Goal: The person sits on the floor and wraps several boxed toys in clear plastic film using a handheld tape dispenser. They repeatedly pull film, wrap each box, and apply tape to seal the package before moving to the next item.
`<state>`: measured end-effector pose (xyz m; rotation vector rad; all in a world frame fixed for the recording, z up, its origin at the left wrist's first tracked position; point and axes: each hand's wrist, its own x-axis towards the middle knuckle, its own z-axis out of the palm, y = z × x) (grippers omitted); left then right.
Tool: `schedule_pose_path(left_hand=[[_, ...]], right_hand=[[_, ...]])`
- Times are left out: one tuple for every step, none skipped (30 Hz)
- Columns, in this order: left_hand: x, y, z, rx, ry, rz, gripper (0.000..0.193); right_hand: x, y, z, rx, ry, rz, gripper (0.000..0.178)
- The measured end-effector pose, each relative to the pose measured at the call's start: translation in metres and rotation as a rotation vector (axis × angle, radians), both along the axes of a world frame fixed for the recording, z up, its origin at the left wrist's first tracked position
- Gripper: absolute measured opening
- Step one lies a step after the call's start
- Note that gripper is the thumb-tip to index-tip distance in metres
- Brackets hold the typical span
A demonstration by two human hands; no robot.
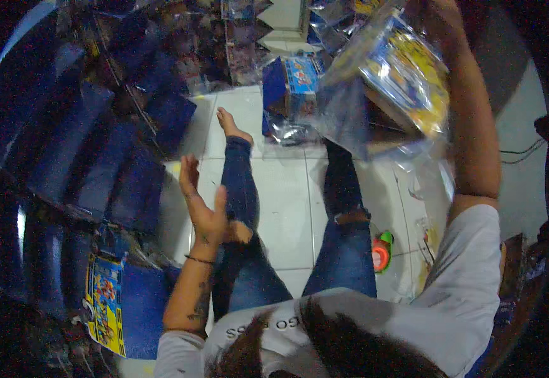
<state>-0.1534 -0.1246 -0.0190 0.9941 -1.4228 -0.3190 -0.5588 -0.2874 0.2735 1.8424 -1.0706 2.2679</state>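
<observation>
My right hand point(441, 25) is raised at the upper right, closed on the top of a clear plastic bag point(343, 104). Inside the bag shows a package point(406, 69) with blue and yellow print and a dark opening below it. The hand's fingers are dark and partly hidden. My left hand point(204, 211) is held up over my left leg, its fingers apart and nothing in it. Beyond my feet, close to the bag, a blue package with a light-blue picture label point(303, 75) stands on the floor in clear wrap.
Rows of dark blue wrapped packages point(129, 195) line the left side. A blue and yellow package point(107, 299) stands at the lower left. More wrapped packs point(243, 47) are at the back. A red and green round object point(381, 253) lies on the tiled floor point(280, 214) beside my right leg.
</observation>
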Motion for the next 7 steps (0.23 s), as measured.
schedule_pose_path(left_hand=[[0.006,-0.007,-0.007,0.1,0.113,-0.068,0.07],[0.008,-0.02,-0.016,0.173,0.229,-0.149,0.063],[0.005,-0.032,-0.028,0.423,0.454,-0.298,0.061],[0.002,-0.042,-0.042,0.605,0.671,-0.481,0.059],[0.0,-0.047,-0.059,0.769,0.605,-0.587,0.061],[0.0,-0.049,-0.076,0.889,0.535,-0.715,0.063],[0.006,-0.036,-0.099,0.899,0.555,-0.701,0.063]], right_hand=[[0.006,0.035,0.001,0.025,-0.008,0.088,0.024],[0.013,0.067,0.001,0.052,-0.015,0.178,0.025],[0.02,0.096,0.002,0.08,-0.027,0.272,0.025],[0.027,0.119,0.002,0.112,-0.047,0.368,0.025],[0.035,0.137,0.005,0.142,-0.074,0.469,0.026],[0.044,0.147,0.016,0.196,0.438,0.86,0.029],[0.054,0.155,0.012,0.213,0.439,0.878,0.029]])
